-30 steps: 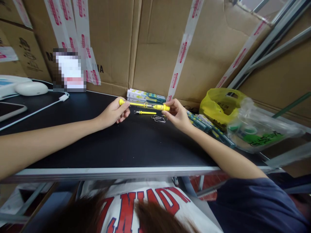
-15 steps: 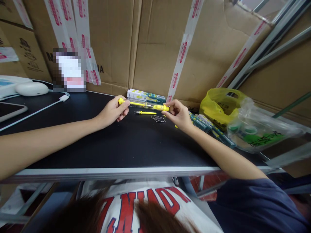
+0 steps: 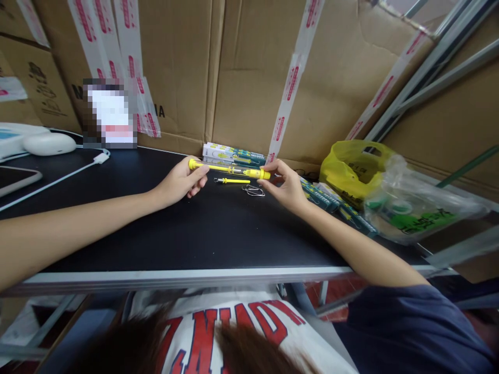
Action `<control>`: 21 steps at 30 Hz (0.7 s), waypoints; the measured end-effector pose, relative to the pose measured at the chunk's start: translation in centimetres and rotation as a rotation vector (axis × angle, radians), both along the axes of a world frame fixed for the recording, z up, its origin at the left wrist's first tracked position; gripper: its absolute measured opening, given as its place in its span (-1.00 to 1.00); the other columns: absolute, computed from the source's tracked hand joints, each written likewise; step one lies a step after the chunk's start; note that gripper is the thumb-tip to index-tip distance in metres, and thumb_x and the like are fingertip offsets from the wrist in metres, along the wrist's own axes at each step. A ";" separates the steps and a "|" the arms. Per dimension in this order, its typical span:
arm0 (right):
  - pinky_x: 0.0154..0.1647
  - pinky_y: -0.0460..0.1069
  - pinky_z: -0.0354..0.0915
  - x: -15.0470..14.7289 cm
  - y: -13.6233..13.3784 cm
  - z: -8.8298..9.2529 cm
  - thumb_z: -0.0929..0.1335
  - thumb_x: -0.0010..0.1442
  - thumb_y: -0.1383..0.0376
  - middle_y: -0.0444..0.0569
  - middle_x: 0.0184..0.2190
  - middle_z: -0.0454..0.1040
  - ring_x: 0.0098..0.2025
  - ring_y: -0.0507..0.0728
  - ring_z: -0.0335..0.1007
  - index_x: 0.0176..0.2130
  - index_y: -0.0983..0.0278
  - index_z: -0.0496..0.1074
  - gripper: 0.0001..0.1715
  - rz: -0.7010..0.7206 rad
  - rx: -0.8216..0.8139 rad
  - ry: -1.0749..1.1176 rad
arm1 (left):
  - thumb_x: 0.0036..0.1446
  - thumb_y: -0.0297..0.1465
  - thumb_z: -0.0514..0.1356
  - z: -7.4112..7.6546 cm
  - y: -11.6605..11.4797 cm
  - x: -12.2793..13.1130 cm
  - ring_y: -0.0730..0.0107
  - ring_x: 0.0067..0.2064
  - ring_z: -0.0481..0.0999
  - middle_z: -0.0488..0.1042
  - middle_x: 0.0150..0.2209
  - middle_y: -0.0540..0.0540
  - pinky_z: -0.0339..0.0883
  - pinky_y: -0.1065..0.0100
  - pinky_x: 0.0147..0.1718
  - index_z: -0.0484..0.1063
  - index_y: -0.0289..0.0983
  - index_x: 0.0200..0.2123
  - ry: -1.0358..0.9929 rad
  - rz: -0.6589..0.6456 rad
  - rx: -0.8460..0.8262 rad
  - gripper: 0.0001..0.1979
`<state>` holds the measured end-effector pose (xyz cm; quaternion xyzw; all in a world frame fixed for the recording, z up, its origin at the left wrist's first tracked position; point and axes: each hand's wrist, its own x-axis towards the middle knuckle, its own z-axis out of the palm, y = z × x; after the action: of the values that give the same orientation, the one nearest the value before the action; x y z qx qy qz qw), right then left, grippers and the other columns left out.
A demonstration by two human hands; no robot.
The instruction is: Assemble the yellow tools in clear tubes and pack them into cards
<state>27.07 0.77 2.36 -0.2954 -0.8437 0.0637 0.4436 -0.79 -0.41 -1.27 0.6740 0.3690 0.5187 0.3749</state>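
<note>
Above the black table, both my hands hold a long yellow rod-shaped tool level, left to right. My left hand pinches its left end, fingers closed around it. My right hand pinches the thicker yellow right end. Just below the tool, a shorter yellow rod lies on the table, with a small bent wire piece to its right. Printed flat packs lie behind the tool against the cardboard.
Taped cardboard boxes wall off the back. A yellow plastic bag and a clear bag lie at the right, with more printed packs beside them. A white device, a cable and a tablet are at the left.
Both hands keep hold of the yellow tool; it has shifted very slightly left. Nothing else on the table has moved.
</note>
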 end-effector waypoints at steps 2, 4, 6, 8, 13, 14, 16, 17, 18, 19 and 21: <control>-0.45 -0.08 0.29 0.0 0.1 -0.2 0.45 0.08 0.12 -0.09 -0.36 0.37 -0.38 0.03 0.32 -0.21 0.24 0.33 -0.64 0.007 -0.020 0.003 | 0.18 -0.10 0.14 0.1 0.0 0.0 0.64 -0.68 0.23 0.31 -0.55 0.14 0.12 0.57 -0.77 0.13 -0.22 -0.27 -0.001 -0.001 -0.004 -0.66; -0.46 -0.08 0.29 0.0 0.2 -0.4 0.45 0.09 0.11 -0.11 -0.38 0.36 -0.41 0.01 0.30 -0.21 0.24 0.30 -0.62 0.028 -0.044 0.006 | 0.17 -0.10 0.15 0.1 -0.1 0.1 0.64 -0.69 0.23 0.32 -0.56 0.14 0.11 0.57 -0.77 0.13 -0.22 -0.28 -0.008 0.000 -0.010 -0.66; -0.49 -0.08 0.27 0.0 0.2 -0.5 0.45 0.09 0.10 -0.14 -0.41 0.33 -0.46 0.00 0.28 -0.21 0.23 0.27 -0.61 0.056 -0.081 0.002 | 0.16 -0.12 0.16 0.2 -0.1 0.1 0.64 -0.69 0.23 0.32 -0.57 0.14 0.10 0.57 -0.78 0.13 -0.22 -0.29 -0.021 0.003 -0.015 -0.67; -0.54 -0.09 0.24 0.0 0.2 -0.6 0.45 0.09 0.07 -0.17 -0.44 0.31 -0.50 -0.02 0.25 -0.20 0.21 0.25 -0.58 0.076 -0.124 0.005 | 0.16 -0.13 0.17 0.2 -0.2 0.1 0.64 -0.70 0.23 0.32 -0.57 0.15 0.10 0.57 -0.78 0.13 -0.22 -0.29 -0.031 0.001 -0.019 -0.67; -0.64 -0.09 0.17 0.0 0.1 -0.8 0.40 0.15 0.01 -0.26 -0.58 0.29 -0.63 -0.03 0.20 -0.14 0.15 0.15 -0.55 0.160 -0.274 0.071 | 0.15 -0.14 0.18 0.3 -0.4 0.3 0.65 -0.71 0.22 0.32 -0.57 0.15 0.09 0.58 -0.79 0.13 -0.22 -0.31 -0.052 -0.020 -0.027 -0.68; -0.66 -0.10 0.15 0.0 0.0 -0.7 0.38 0.17 0.00 -0.28 -0.61 0.28 -0.66 -0.03 0.19 -0.13 0.14 0.14 -0.55 0.176 -0.299 0.081 | 0.15 -0.14 0.18 0.3 -0.4 0.4 0.65 -0.71 0.22 0.32 -0.57 0.15 0.09 0.58 -0.79 0.13 -0.22 -0.31 -0.055 -0.023 -0.029 -0.67; -0.68 -0.10 0.09 0.0 -0.1 -0.7 0.37 0.17 0.00 -0.31 -0.66 0.26 -0.70 -0.03 0.16 -0.12 0.14 0.14 -0.56 0.182 -0.315 0.094 | 0.14 -0.13 0.18 0.4 -0.5 0.4 0.65 -0.71 0.22 0.32 -0.57 0.14 0.09 0.57 -0.79 0.14 -0.23 -0.31 -0.059 -0.026 -0.033 -0.67; -0.68 -0.10 0.07 0.0 -0.1 -0.6 0.38 0.17 0.01 -0.32 -0.68 0.24 -0.71 -0.04 0.14 -0.13 0.15 0.16 -0.56 0.171 -0.307 0.097 | 0.14 -0.13 0.18 0.4 -0.5 0.4 0.65 -0.71 0.22 0.32 -0.57 0.14 0.09 0.57 -0.79 0.14 -0.23 -0.31 -0.061 -0.025 -0.033 -0.67; -0.68 -0.11 0.04 0.1 -0.1 -0.6 0.40 0.15 0.02 -0.33 -0.70 0.22 -0.72 -0.04 0.12 -0.13 0.15 0.18 -0.56 0.153 -0.294 0.096 | 0.14 -0.13 0.18 0.4 -0.5 0.4 0.65 -0.71 0.22 0.32 -0.57 0.14 0.09 0.57 -0.79 0.14 -0.23 -0.31 -0.061 -0.022 -0.032 -0.67; -0.68 -0.11 0.03 0.1 0.0 -0.5 0.41 0.14 0.03 -0.34 -0.72 0.20 -0.72 -0.04 0.10 -0.14 0.17 0.20 -0.56 0.134 -0.278 0.092 | 0.14 -0.13 0.19 0.4 -0.5 0.4 0.65 -0.70 0.22 0.32 -0.57 0.14 0.09 0.57 -0.79 0.14 -0.23 -0.30 -0.061 -0.020 -0.031 -0.67; -0.65 -0.11 0.04 0.2 0.2 -0.4 0.44 0.11 0.05 -0.32 -0.70 0.17 -0.69 -0.05 0.08 -0.15 0.19 0.27 -0.57 0.098 -0.225 0.087 | 0.14 -0.13 0.19 0.4 -0.5 0.3 0.65 -0.70 0.22 0.33 -0.57 0.14 0.09 0.57 -0.79 0.15 -0.23 -0.29 -0.057 -0.015 -0.029 -0.67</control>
<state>27.28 0.97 1.94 -0.2987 -0.8246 0.1923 0.4401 -0.46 -0.86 -0.85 0.6561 0.3605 0.5295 0.3990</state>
